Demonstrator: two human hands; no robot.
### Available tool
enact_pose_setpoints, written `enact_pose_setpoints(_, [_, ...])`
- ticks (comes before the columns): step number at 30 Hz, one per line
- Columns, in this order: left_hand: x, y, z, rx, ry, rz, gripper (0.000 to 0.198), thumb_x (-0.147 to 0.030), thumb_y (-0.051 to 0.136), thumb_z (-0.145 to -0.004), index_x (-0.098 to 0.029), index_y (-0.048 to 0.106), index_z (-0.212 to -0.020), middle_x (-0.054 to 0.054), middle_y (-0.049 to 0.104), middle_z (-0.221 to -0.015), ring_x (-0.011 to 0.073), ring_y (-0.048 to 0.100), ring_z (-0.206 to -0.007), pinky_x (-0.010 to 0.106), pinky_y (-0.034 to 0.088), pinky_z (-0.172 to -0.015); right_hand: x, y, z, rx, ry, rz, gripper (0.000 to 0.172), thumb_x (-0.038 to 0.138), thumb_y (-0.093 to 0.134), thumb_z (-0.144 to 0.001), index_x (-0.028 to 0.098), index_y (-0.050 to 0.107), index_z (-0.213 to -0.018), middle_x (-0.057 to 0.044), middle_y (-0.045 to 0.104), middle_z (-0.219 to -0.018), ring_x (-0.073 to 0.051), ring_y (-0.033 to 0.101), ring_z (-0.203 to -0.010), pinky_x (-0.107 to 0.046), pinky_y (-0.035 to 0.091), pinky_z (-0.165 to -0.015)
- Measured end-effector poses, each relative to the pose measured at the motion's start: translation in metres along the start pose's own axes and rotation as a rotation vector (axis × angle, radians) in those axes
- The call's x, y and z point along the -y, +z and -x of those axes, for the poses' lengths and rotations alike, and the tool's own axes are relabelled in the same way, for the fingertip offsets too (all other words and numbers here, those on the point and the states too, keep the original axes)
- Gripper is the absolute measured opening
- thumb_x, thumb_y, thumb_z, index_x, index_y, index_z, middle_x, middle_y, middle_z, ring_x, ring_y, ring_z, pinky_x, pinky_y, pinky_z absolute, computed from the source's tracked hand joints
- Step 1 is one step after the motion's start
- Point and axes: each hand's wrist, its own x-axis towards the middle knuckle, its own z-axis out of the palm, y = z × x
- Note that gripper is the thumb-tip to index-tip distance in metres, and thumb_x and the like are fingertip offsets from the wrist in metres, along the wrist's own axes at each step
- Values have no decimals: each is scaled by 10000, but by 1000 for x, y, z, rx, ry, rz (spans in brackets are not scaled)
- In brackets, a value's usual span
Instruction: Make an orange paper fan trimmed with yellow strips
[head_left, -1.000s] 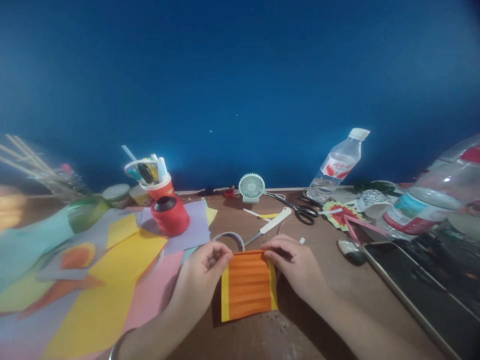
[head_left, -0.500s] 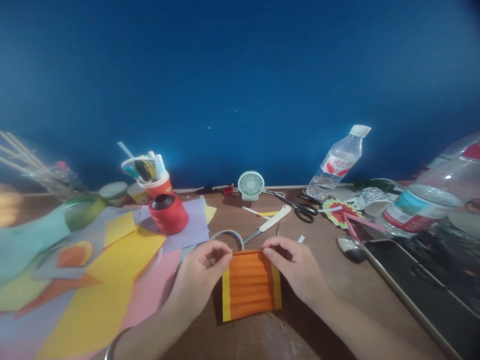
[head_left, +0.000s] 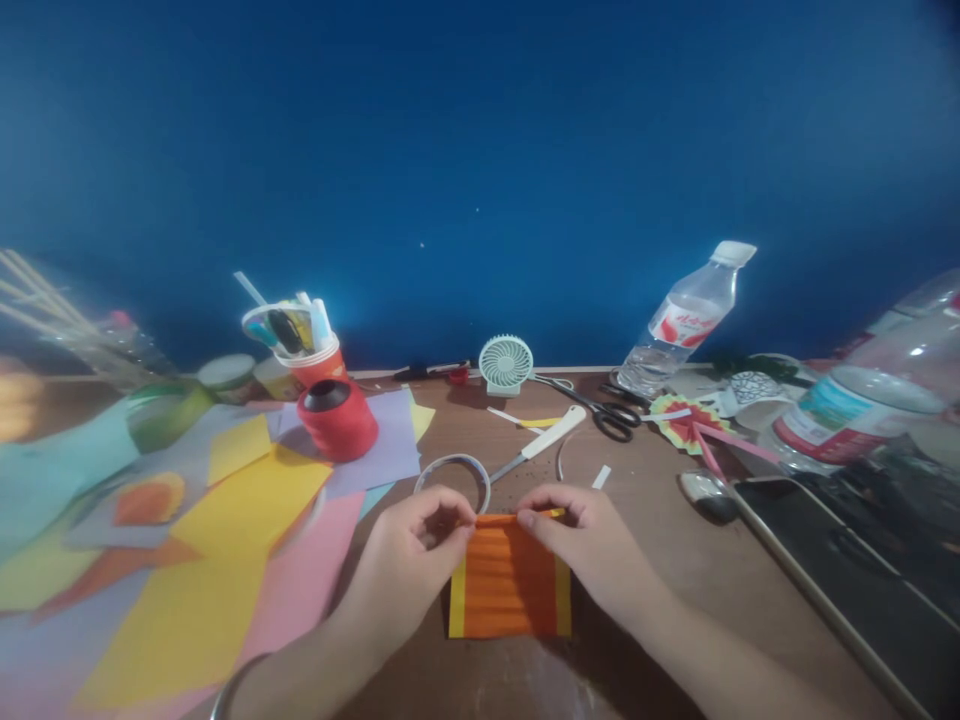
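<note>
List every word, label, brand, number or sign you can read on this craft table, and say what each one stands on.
Nothing reads clearly.
On the water bottle: red-and-white label, print too blurred to read.
On the large bottle at the right edge: teal-and-red label, too blurred to read.
On the orange pleated paper, pinched by the left hand and right hand: no writing shows.

Hands: 2, i.e. left hand point(head_left: 409, 560) and right hand point(head_left: 592, 545). Pleated orange sheet point(head_left: 510, 585): 1, btwn them. From the hands: mini fan point(head_left: 505, 363) x1 at 12 o'clock; scissors point(head_left: 611, 418) x1 pr at 1; craft knife point(head_left: 540, 445) x1 at 12; tape ring point(head_left: 452, 475) x1 at 11; red thread spool point(head_left: 337, 420) x1 at 10; pen cup point(head_left: 311, 360) x1 at 10. Plastic bottles: 2, i.e. small bottle point(head_left: 686, 320) at 1 and big bottle point(head_left: 862, 405) at 3.
</note>
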Motion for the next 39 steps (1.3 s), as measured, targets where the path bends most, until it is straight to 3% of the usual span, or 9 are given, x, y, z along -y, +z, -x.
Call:
enact_pose_setpoints(6, [-4, 2, 5, 25, -70, 31, 196, -221, 603, -688, -216, 605, -884, 16, 651, -857, 184, 603, -842, 273, 486, -741, 3, 2, 3, -22, -26, 73, 106, 220, 558, -711, 197, 644, -653, 25, 635, -628, -140, 554, -609, -223, 382, -552])
enact_pose_setpoints(12, [-2, 1, 2, 32, -65, -44, 107, -282, 570, -741, -219, 655, -756, 2, 674, -776, 186, 602, -757, 277, 463, -691, 3, 7, 7, -49, -4, 16, 76, 245, 577, -701, 199, 637, -700, 18, 640, -673, -145, 558, -624, -229, 406, -568])
enact_pose_setpoints(15, [0, -1, 2, 23, -97, 41, 141, -297, 567, -753, -206, 665, -800, 18, 689, -825, 200, 614, -796, 294, 461, -732, 0, 7, 6, -82, 38, -38, 92, 254, 575, -709, 191, 636, -683, 16, 632, -645, -141, 543, -591, -229, 400, -548])
enact_pose_setpoints(20, [4, -2, 0, 30, -154, 223, 199, -310, 551, -785, -188, 654, -904, 41, 694, -913, 221, 610, -908, 328, 442, -820, -9, 5, 3, -106, 37, -231, 156, 323, 585, -742, 197, 674, -768, -6, 679, -753, -164, 577, -715, -248, 421, -665])
enact_pose_setpoints(27, [7, -1, -1, 52, -211, 436, 233, -314, 499, -819, -172, 627, -951, 57, 684, -935, 214, 614, -894, 309, 464, -769, -12, 3, 0, -153, 71, -306, 189, 341, 611, -725, 186, 693, -797, -40, 704, -803, -203, 612, -773, -286, 443, -708])
enact_pose_setpoints(31, [5, -3, -1, 56, -171, 326, 194, -305, 506, -806, -191, 636, -895, 38, 684, -900, 191, 609, -852, 285, 453, -750, -10, 0, 0, -150, 67, -219, 177, 327, 601, -727, 181, 695, -761, -44, 708, -793, -208, 626, -755, -292, 454, -707])
enact_pose_setpoints(35, [1, -3, -1, 75, -119, 63, 143, -293, 633, -692, -211, 657, -808, 4, 677, -798, 178, 595, -763, 259, 445, -683, -7, 3, 4, -126, 49, -149, 147, 304, 591, -731, 200, 694, -747, -19, 704, -765, -189, 621, -738, -271, 448, -695])
enact_pose_setpoints(39, [-4, -1, 0, 87, -134, -100, 121, -301, 584, -718, -216, 669, -698, -6, 676, -720, 187, 592, -721, 272, 433, -661, -3, 7, 8, -61, 80, -199, 129, 293, 599, -714, 192, 671, -751, -3, 677, -701, -164, 592, -666, -243, 431, -609])
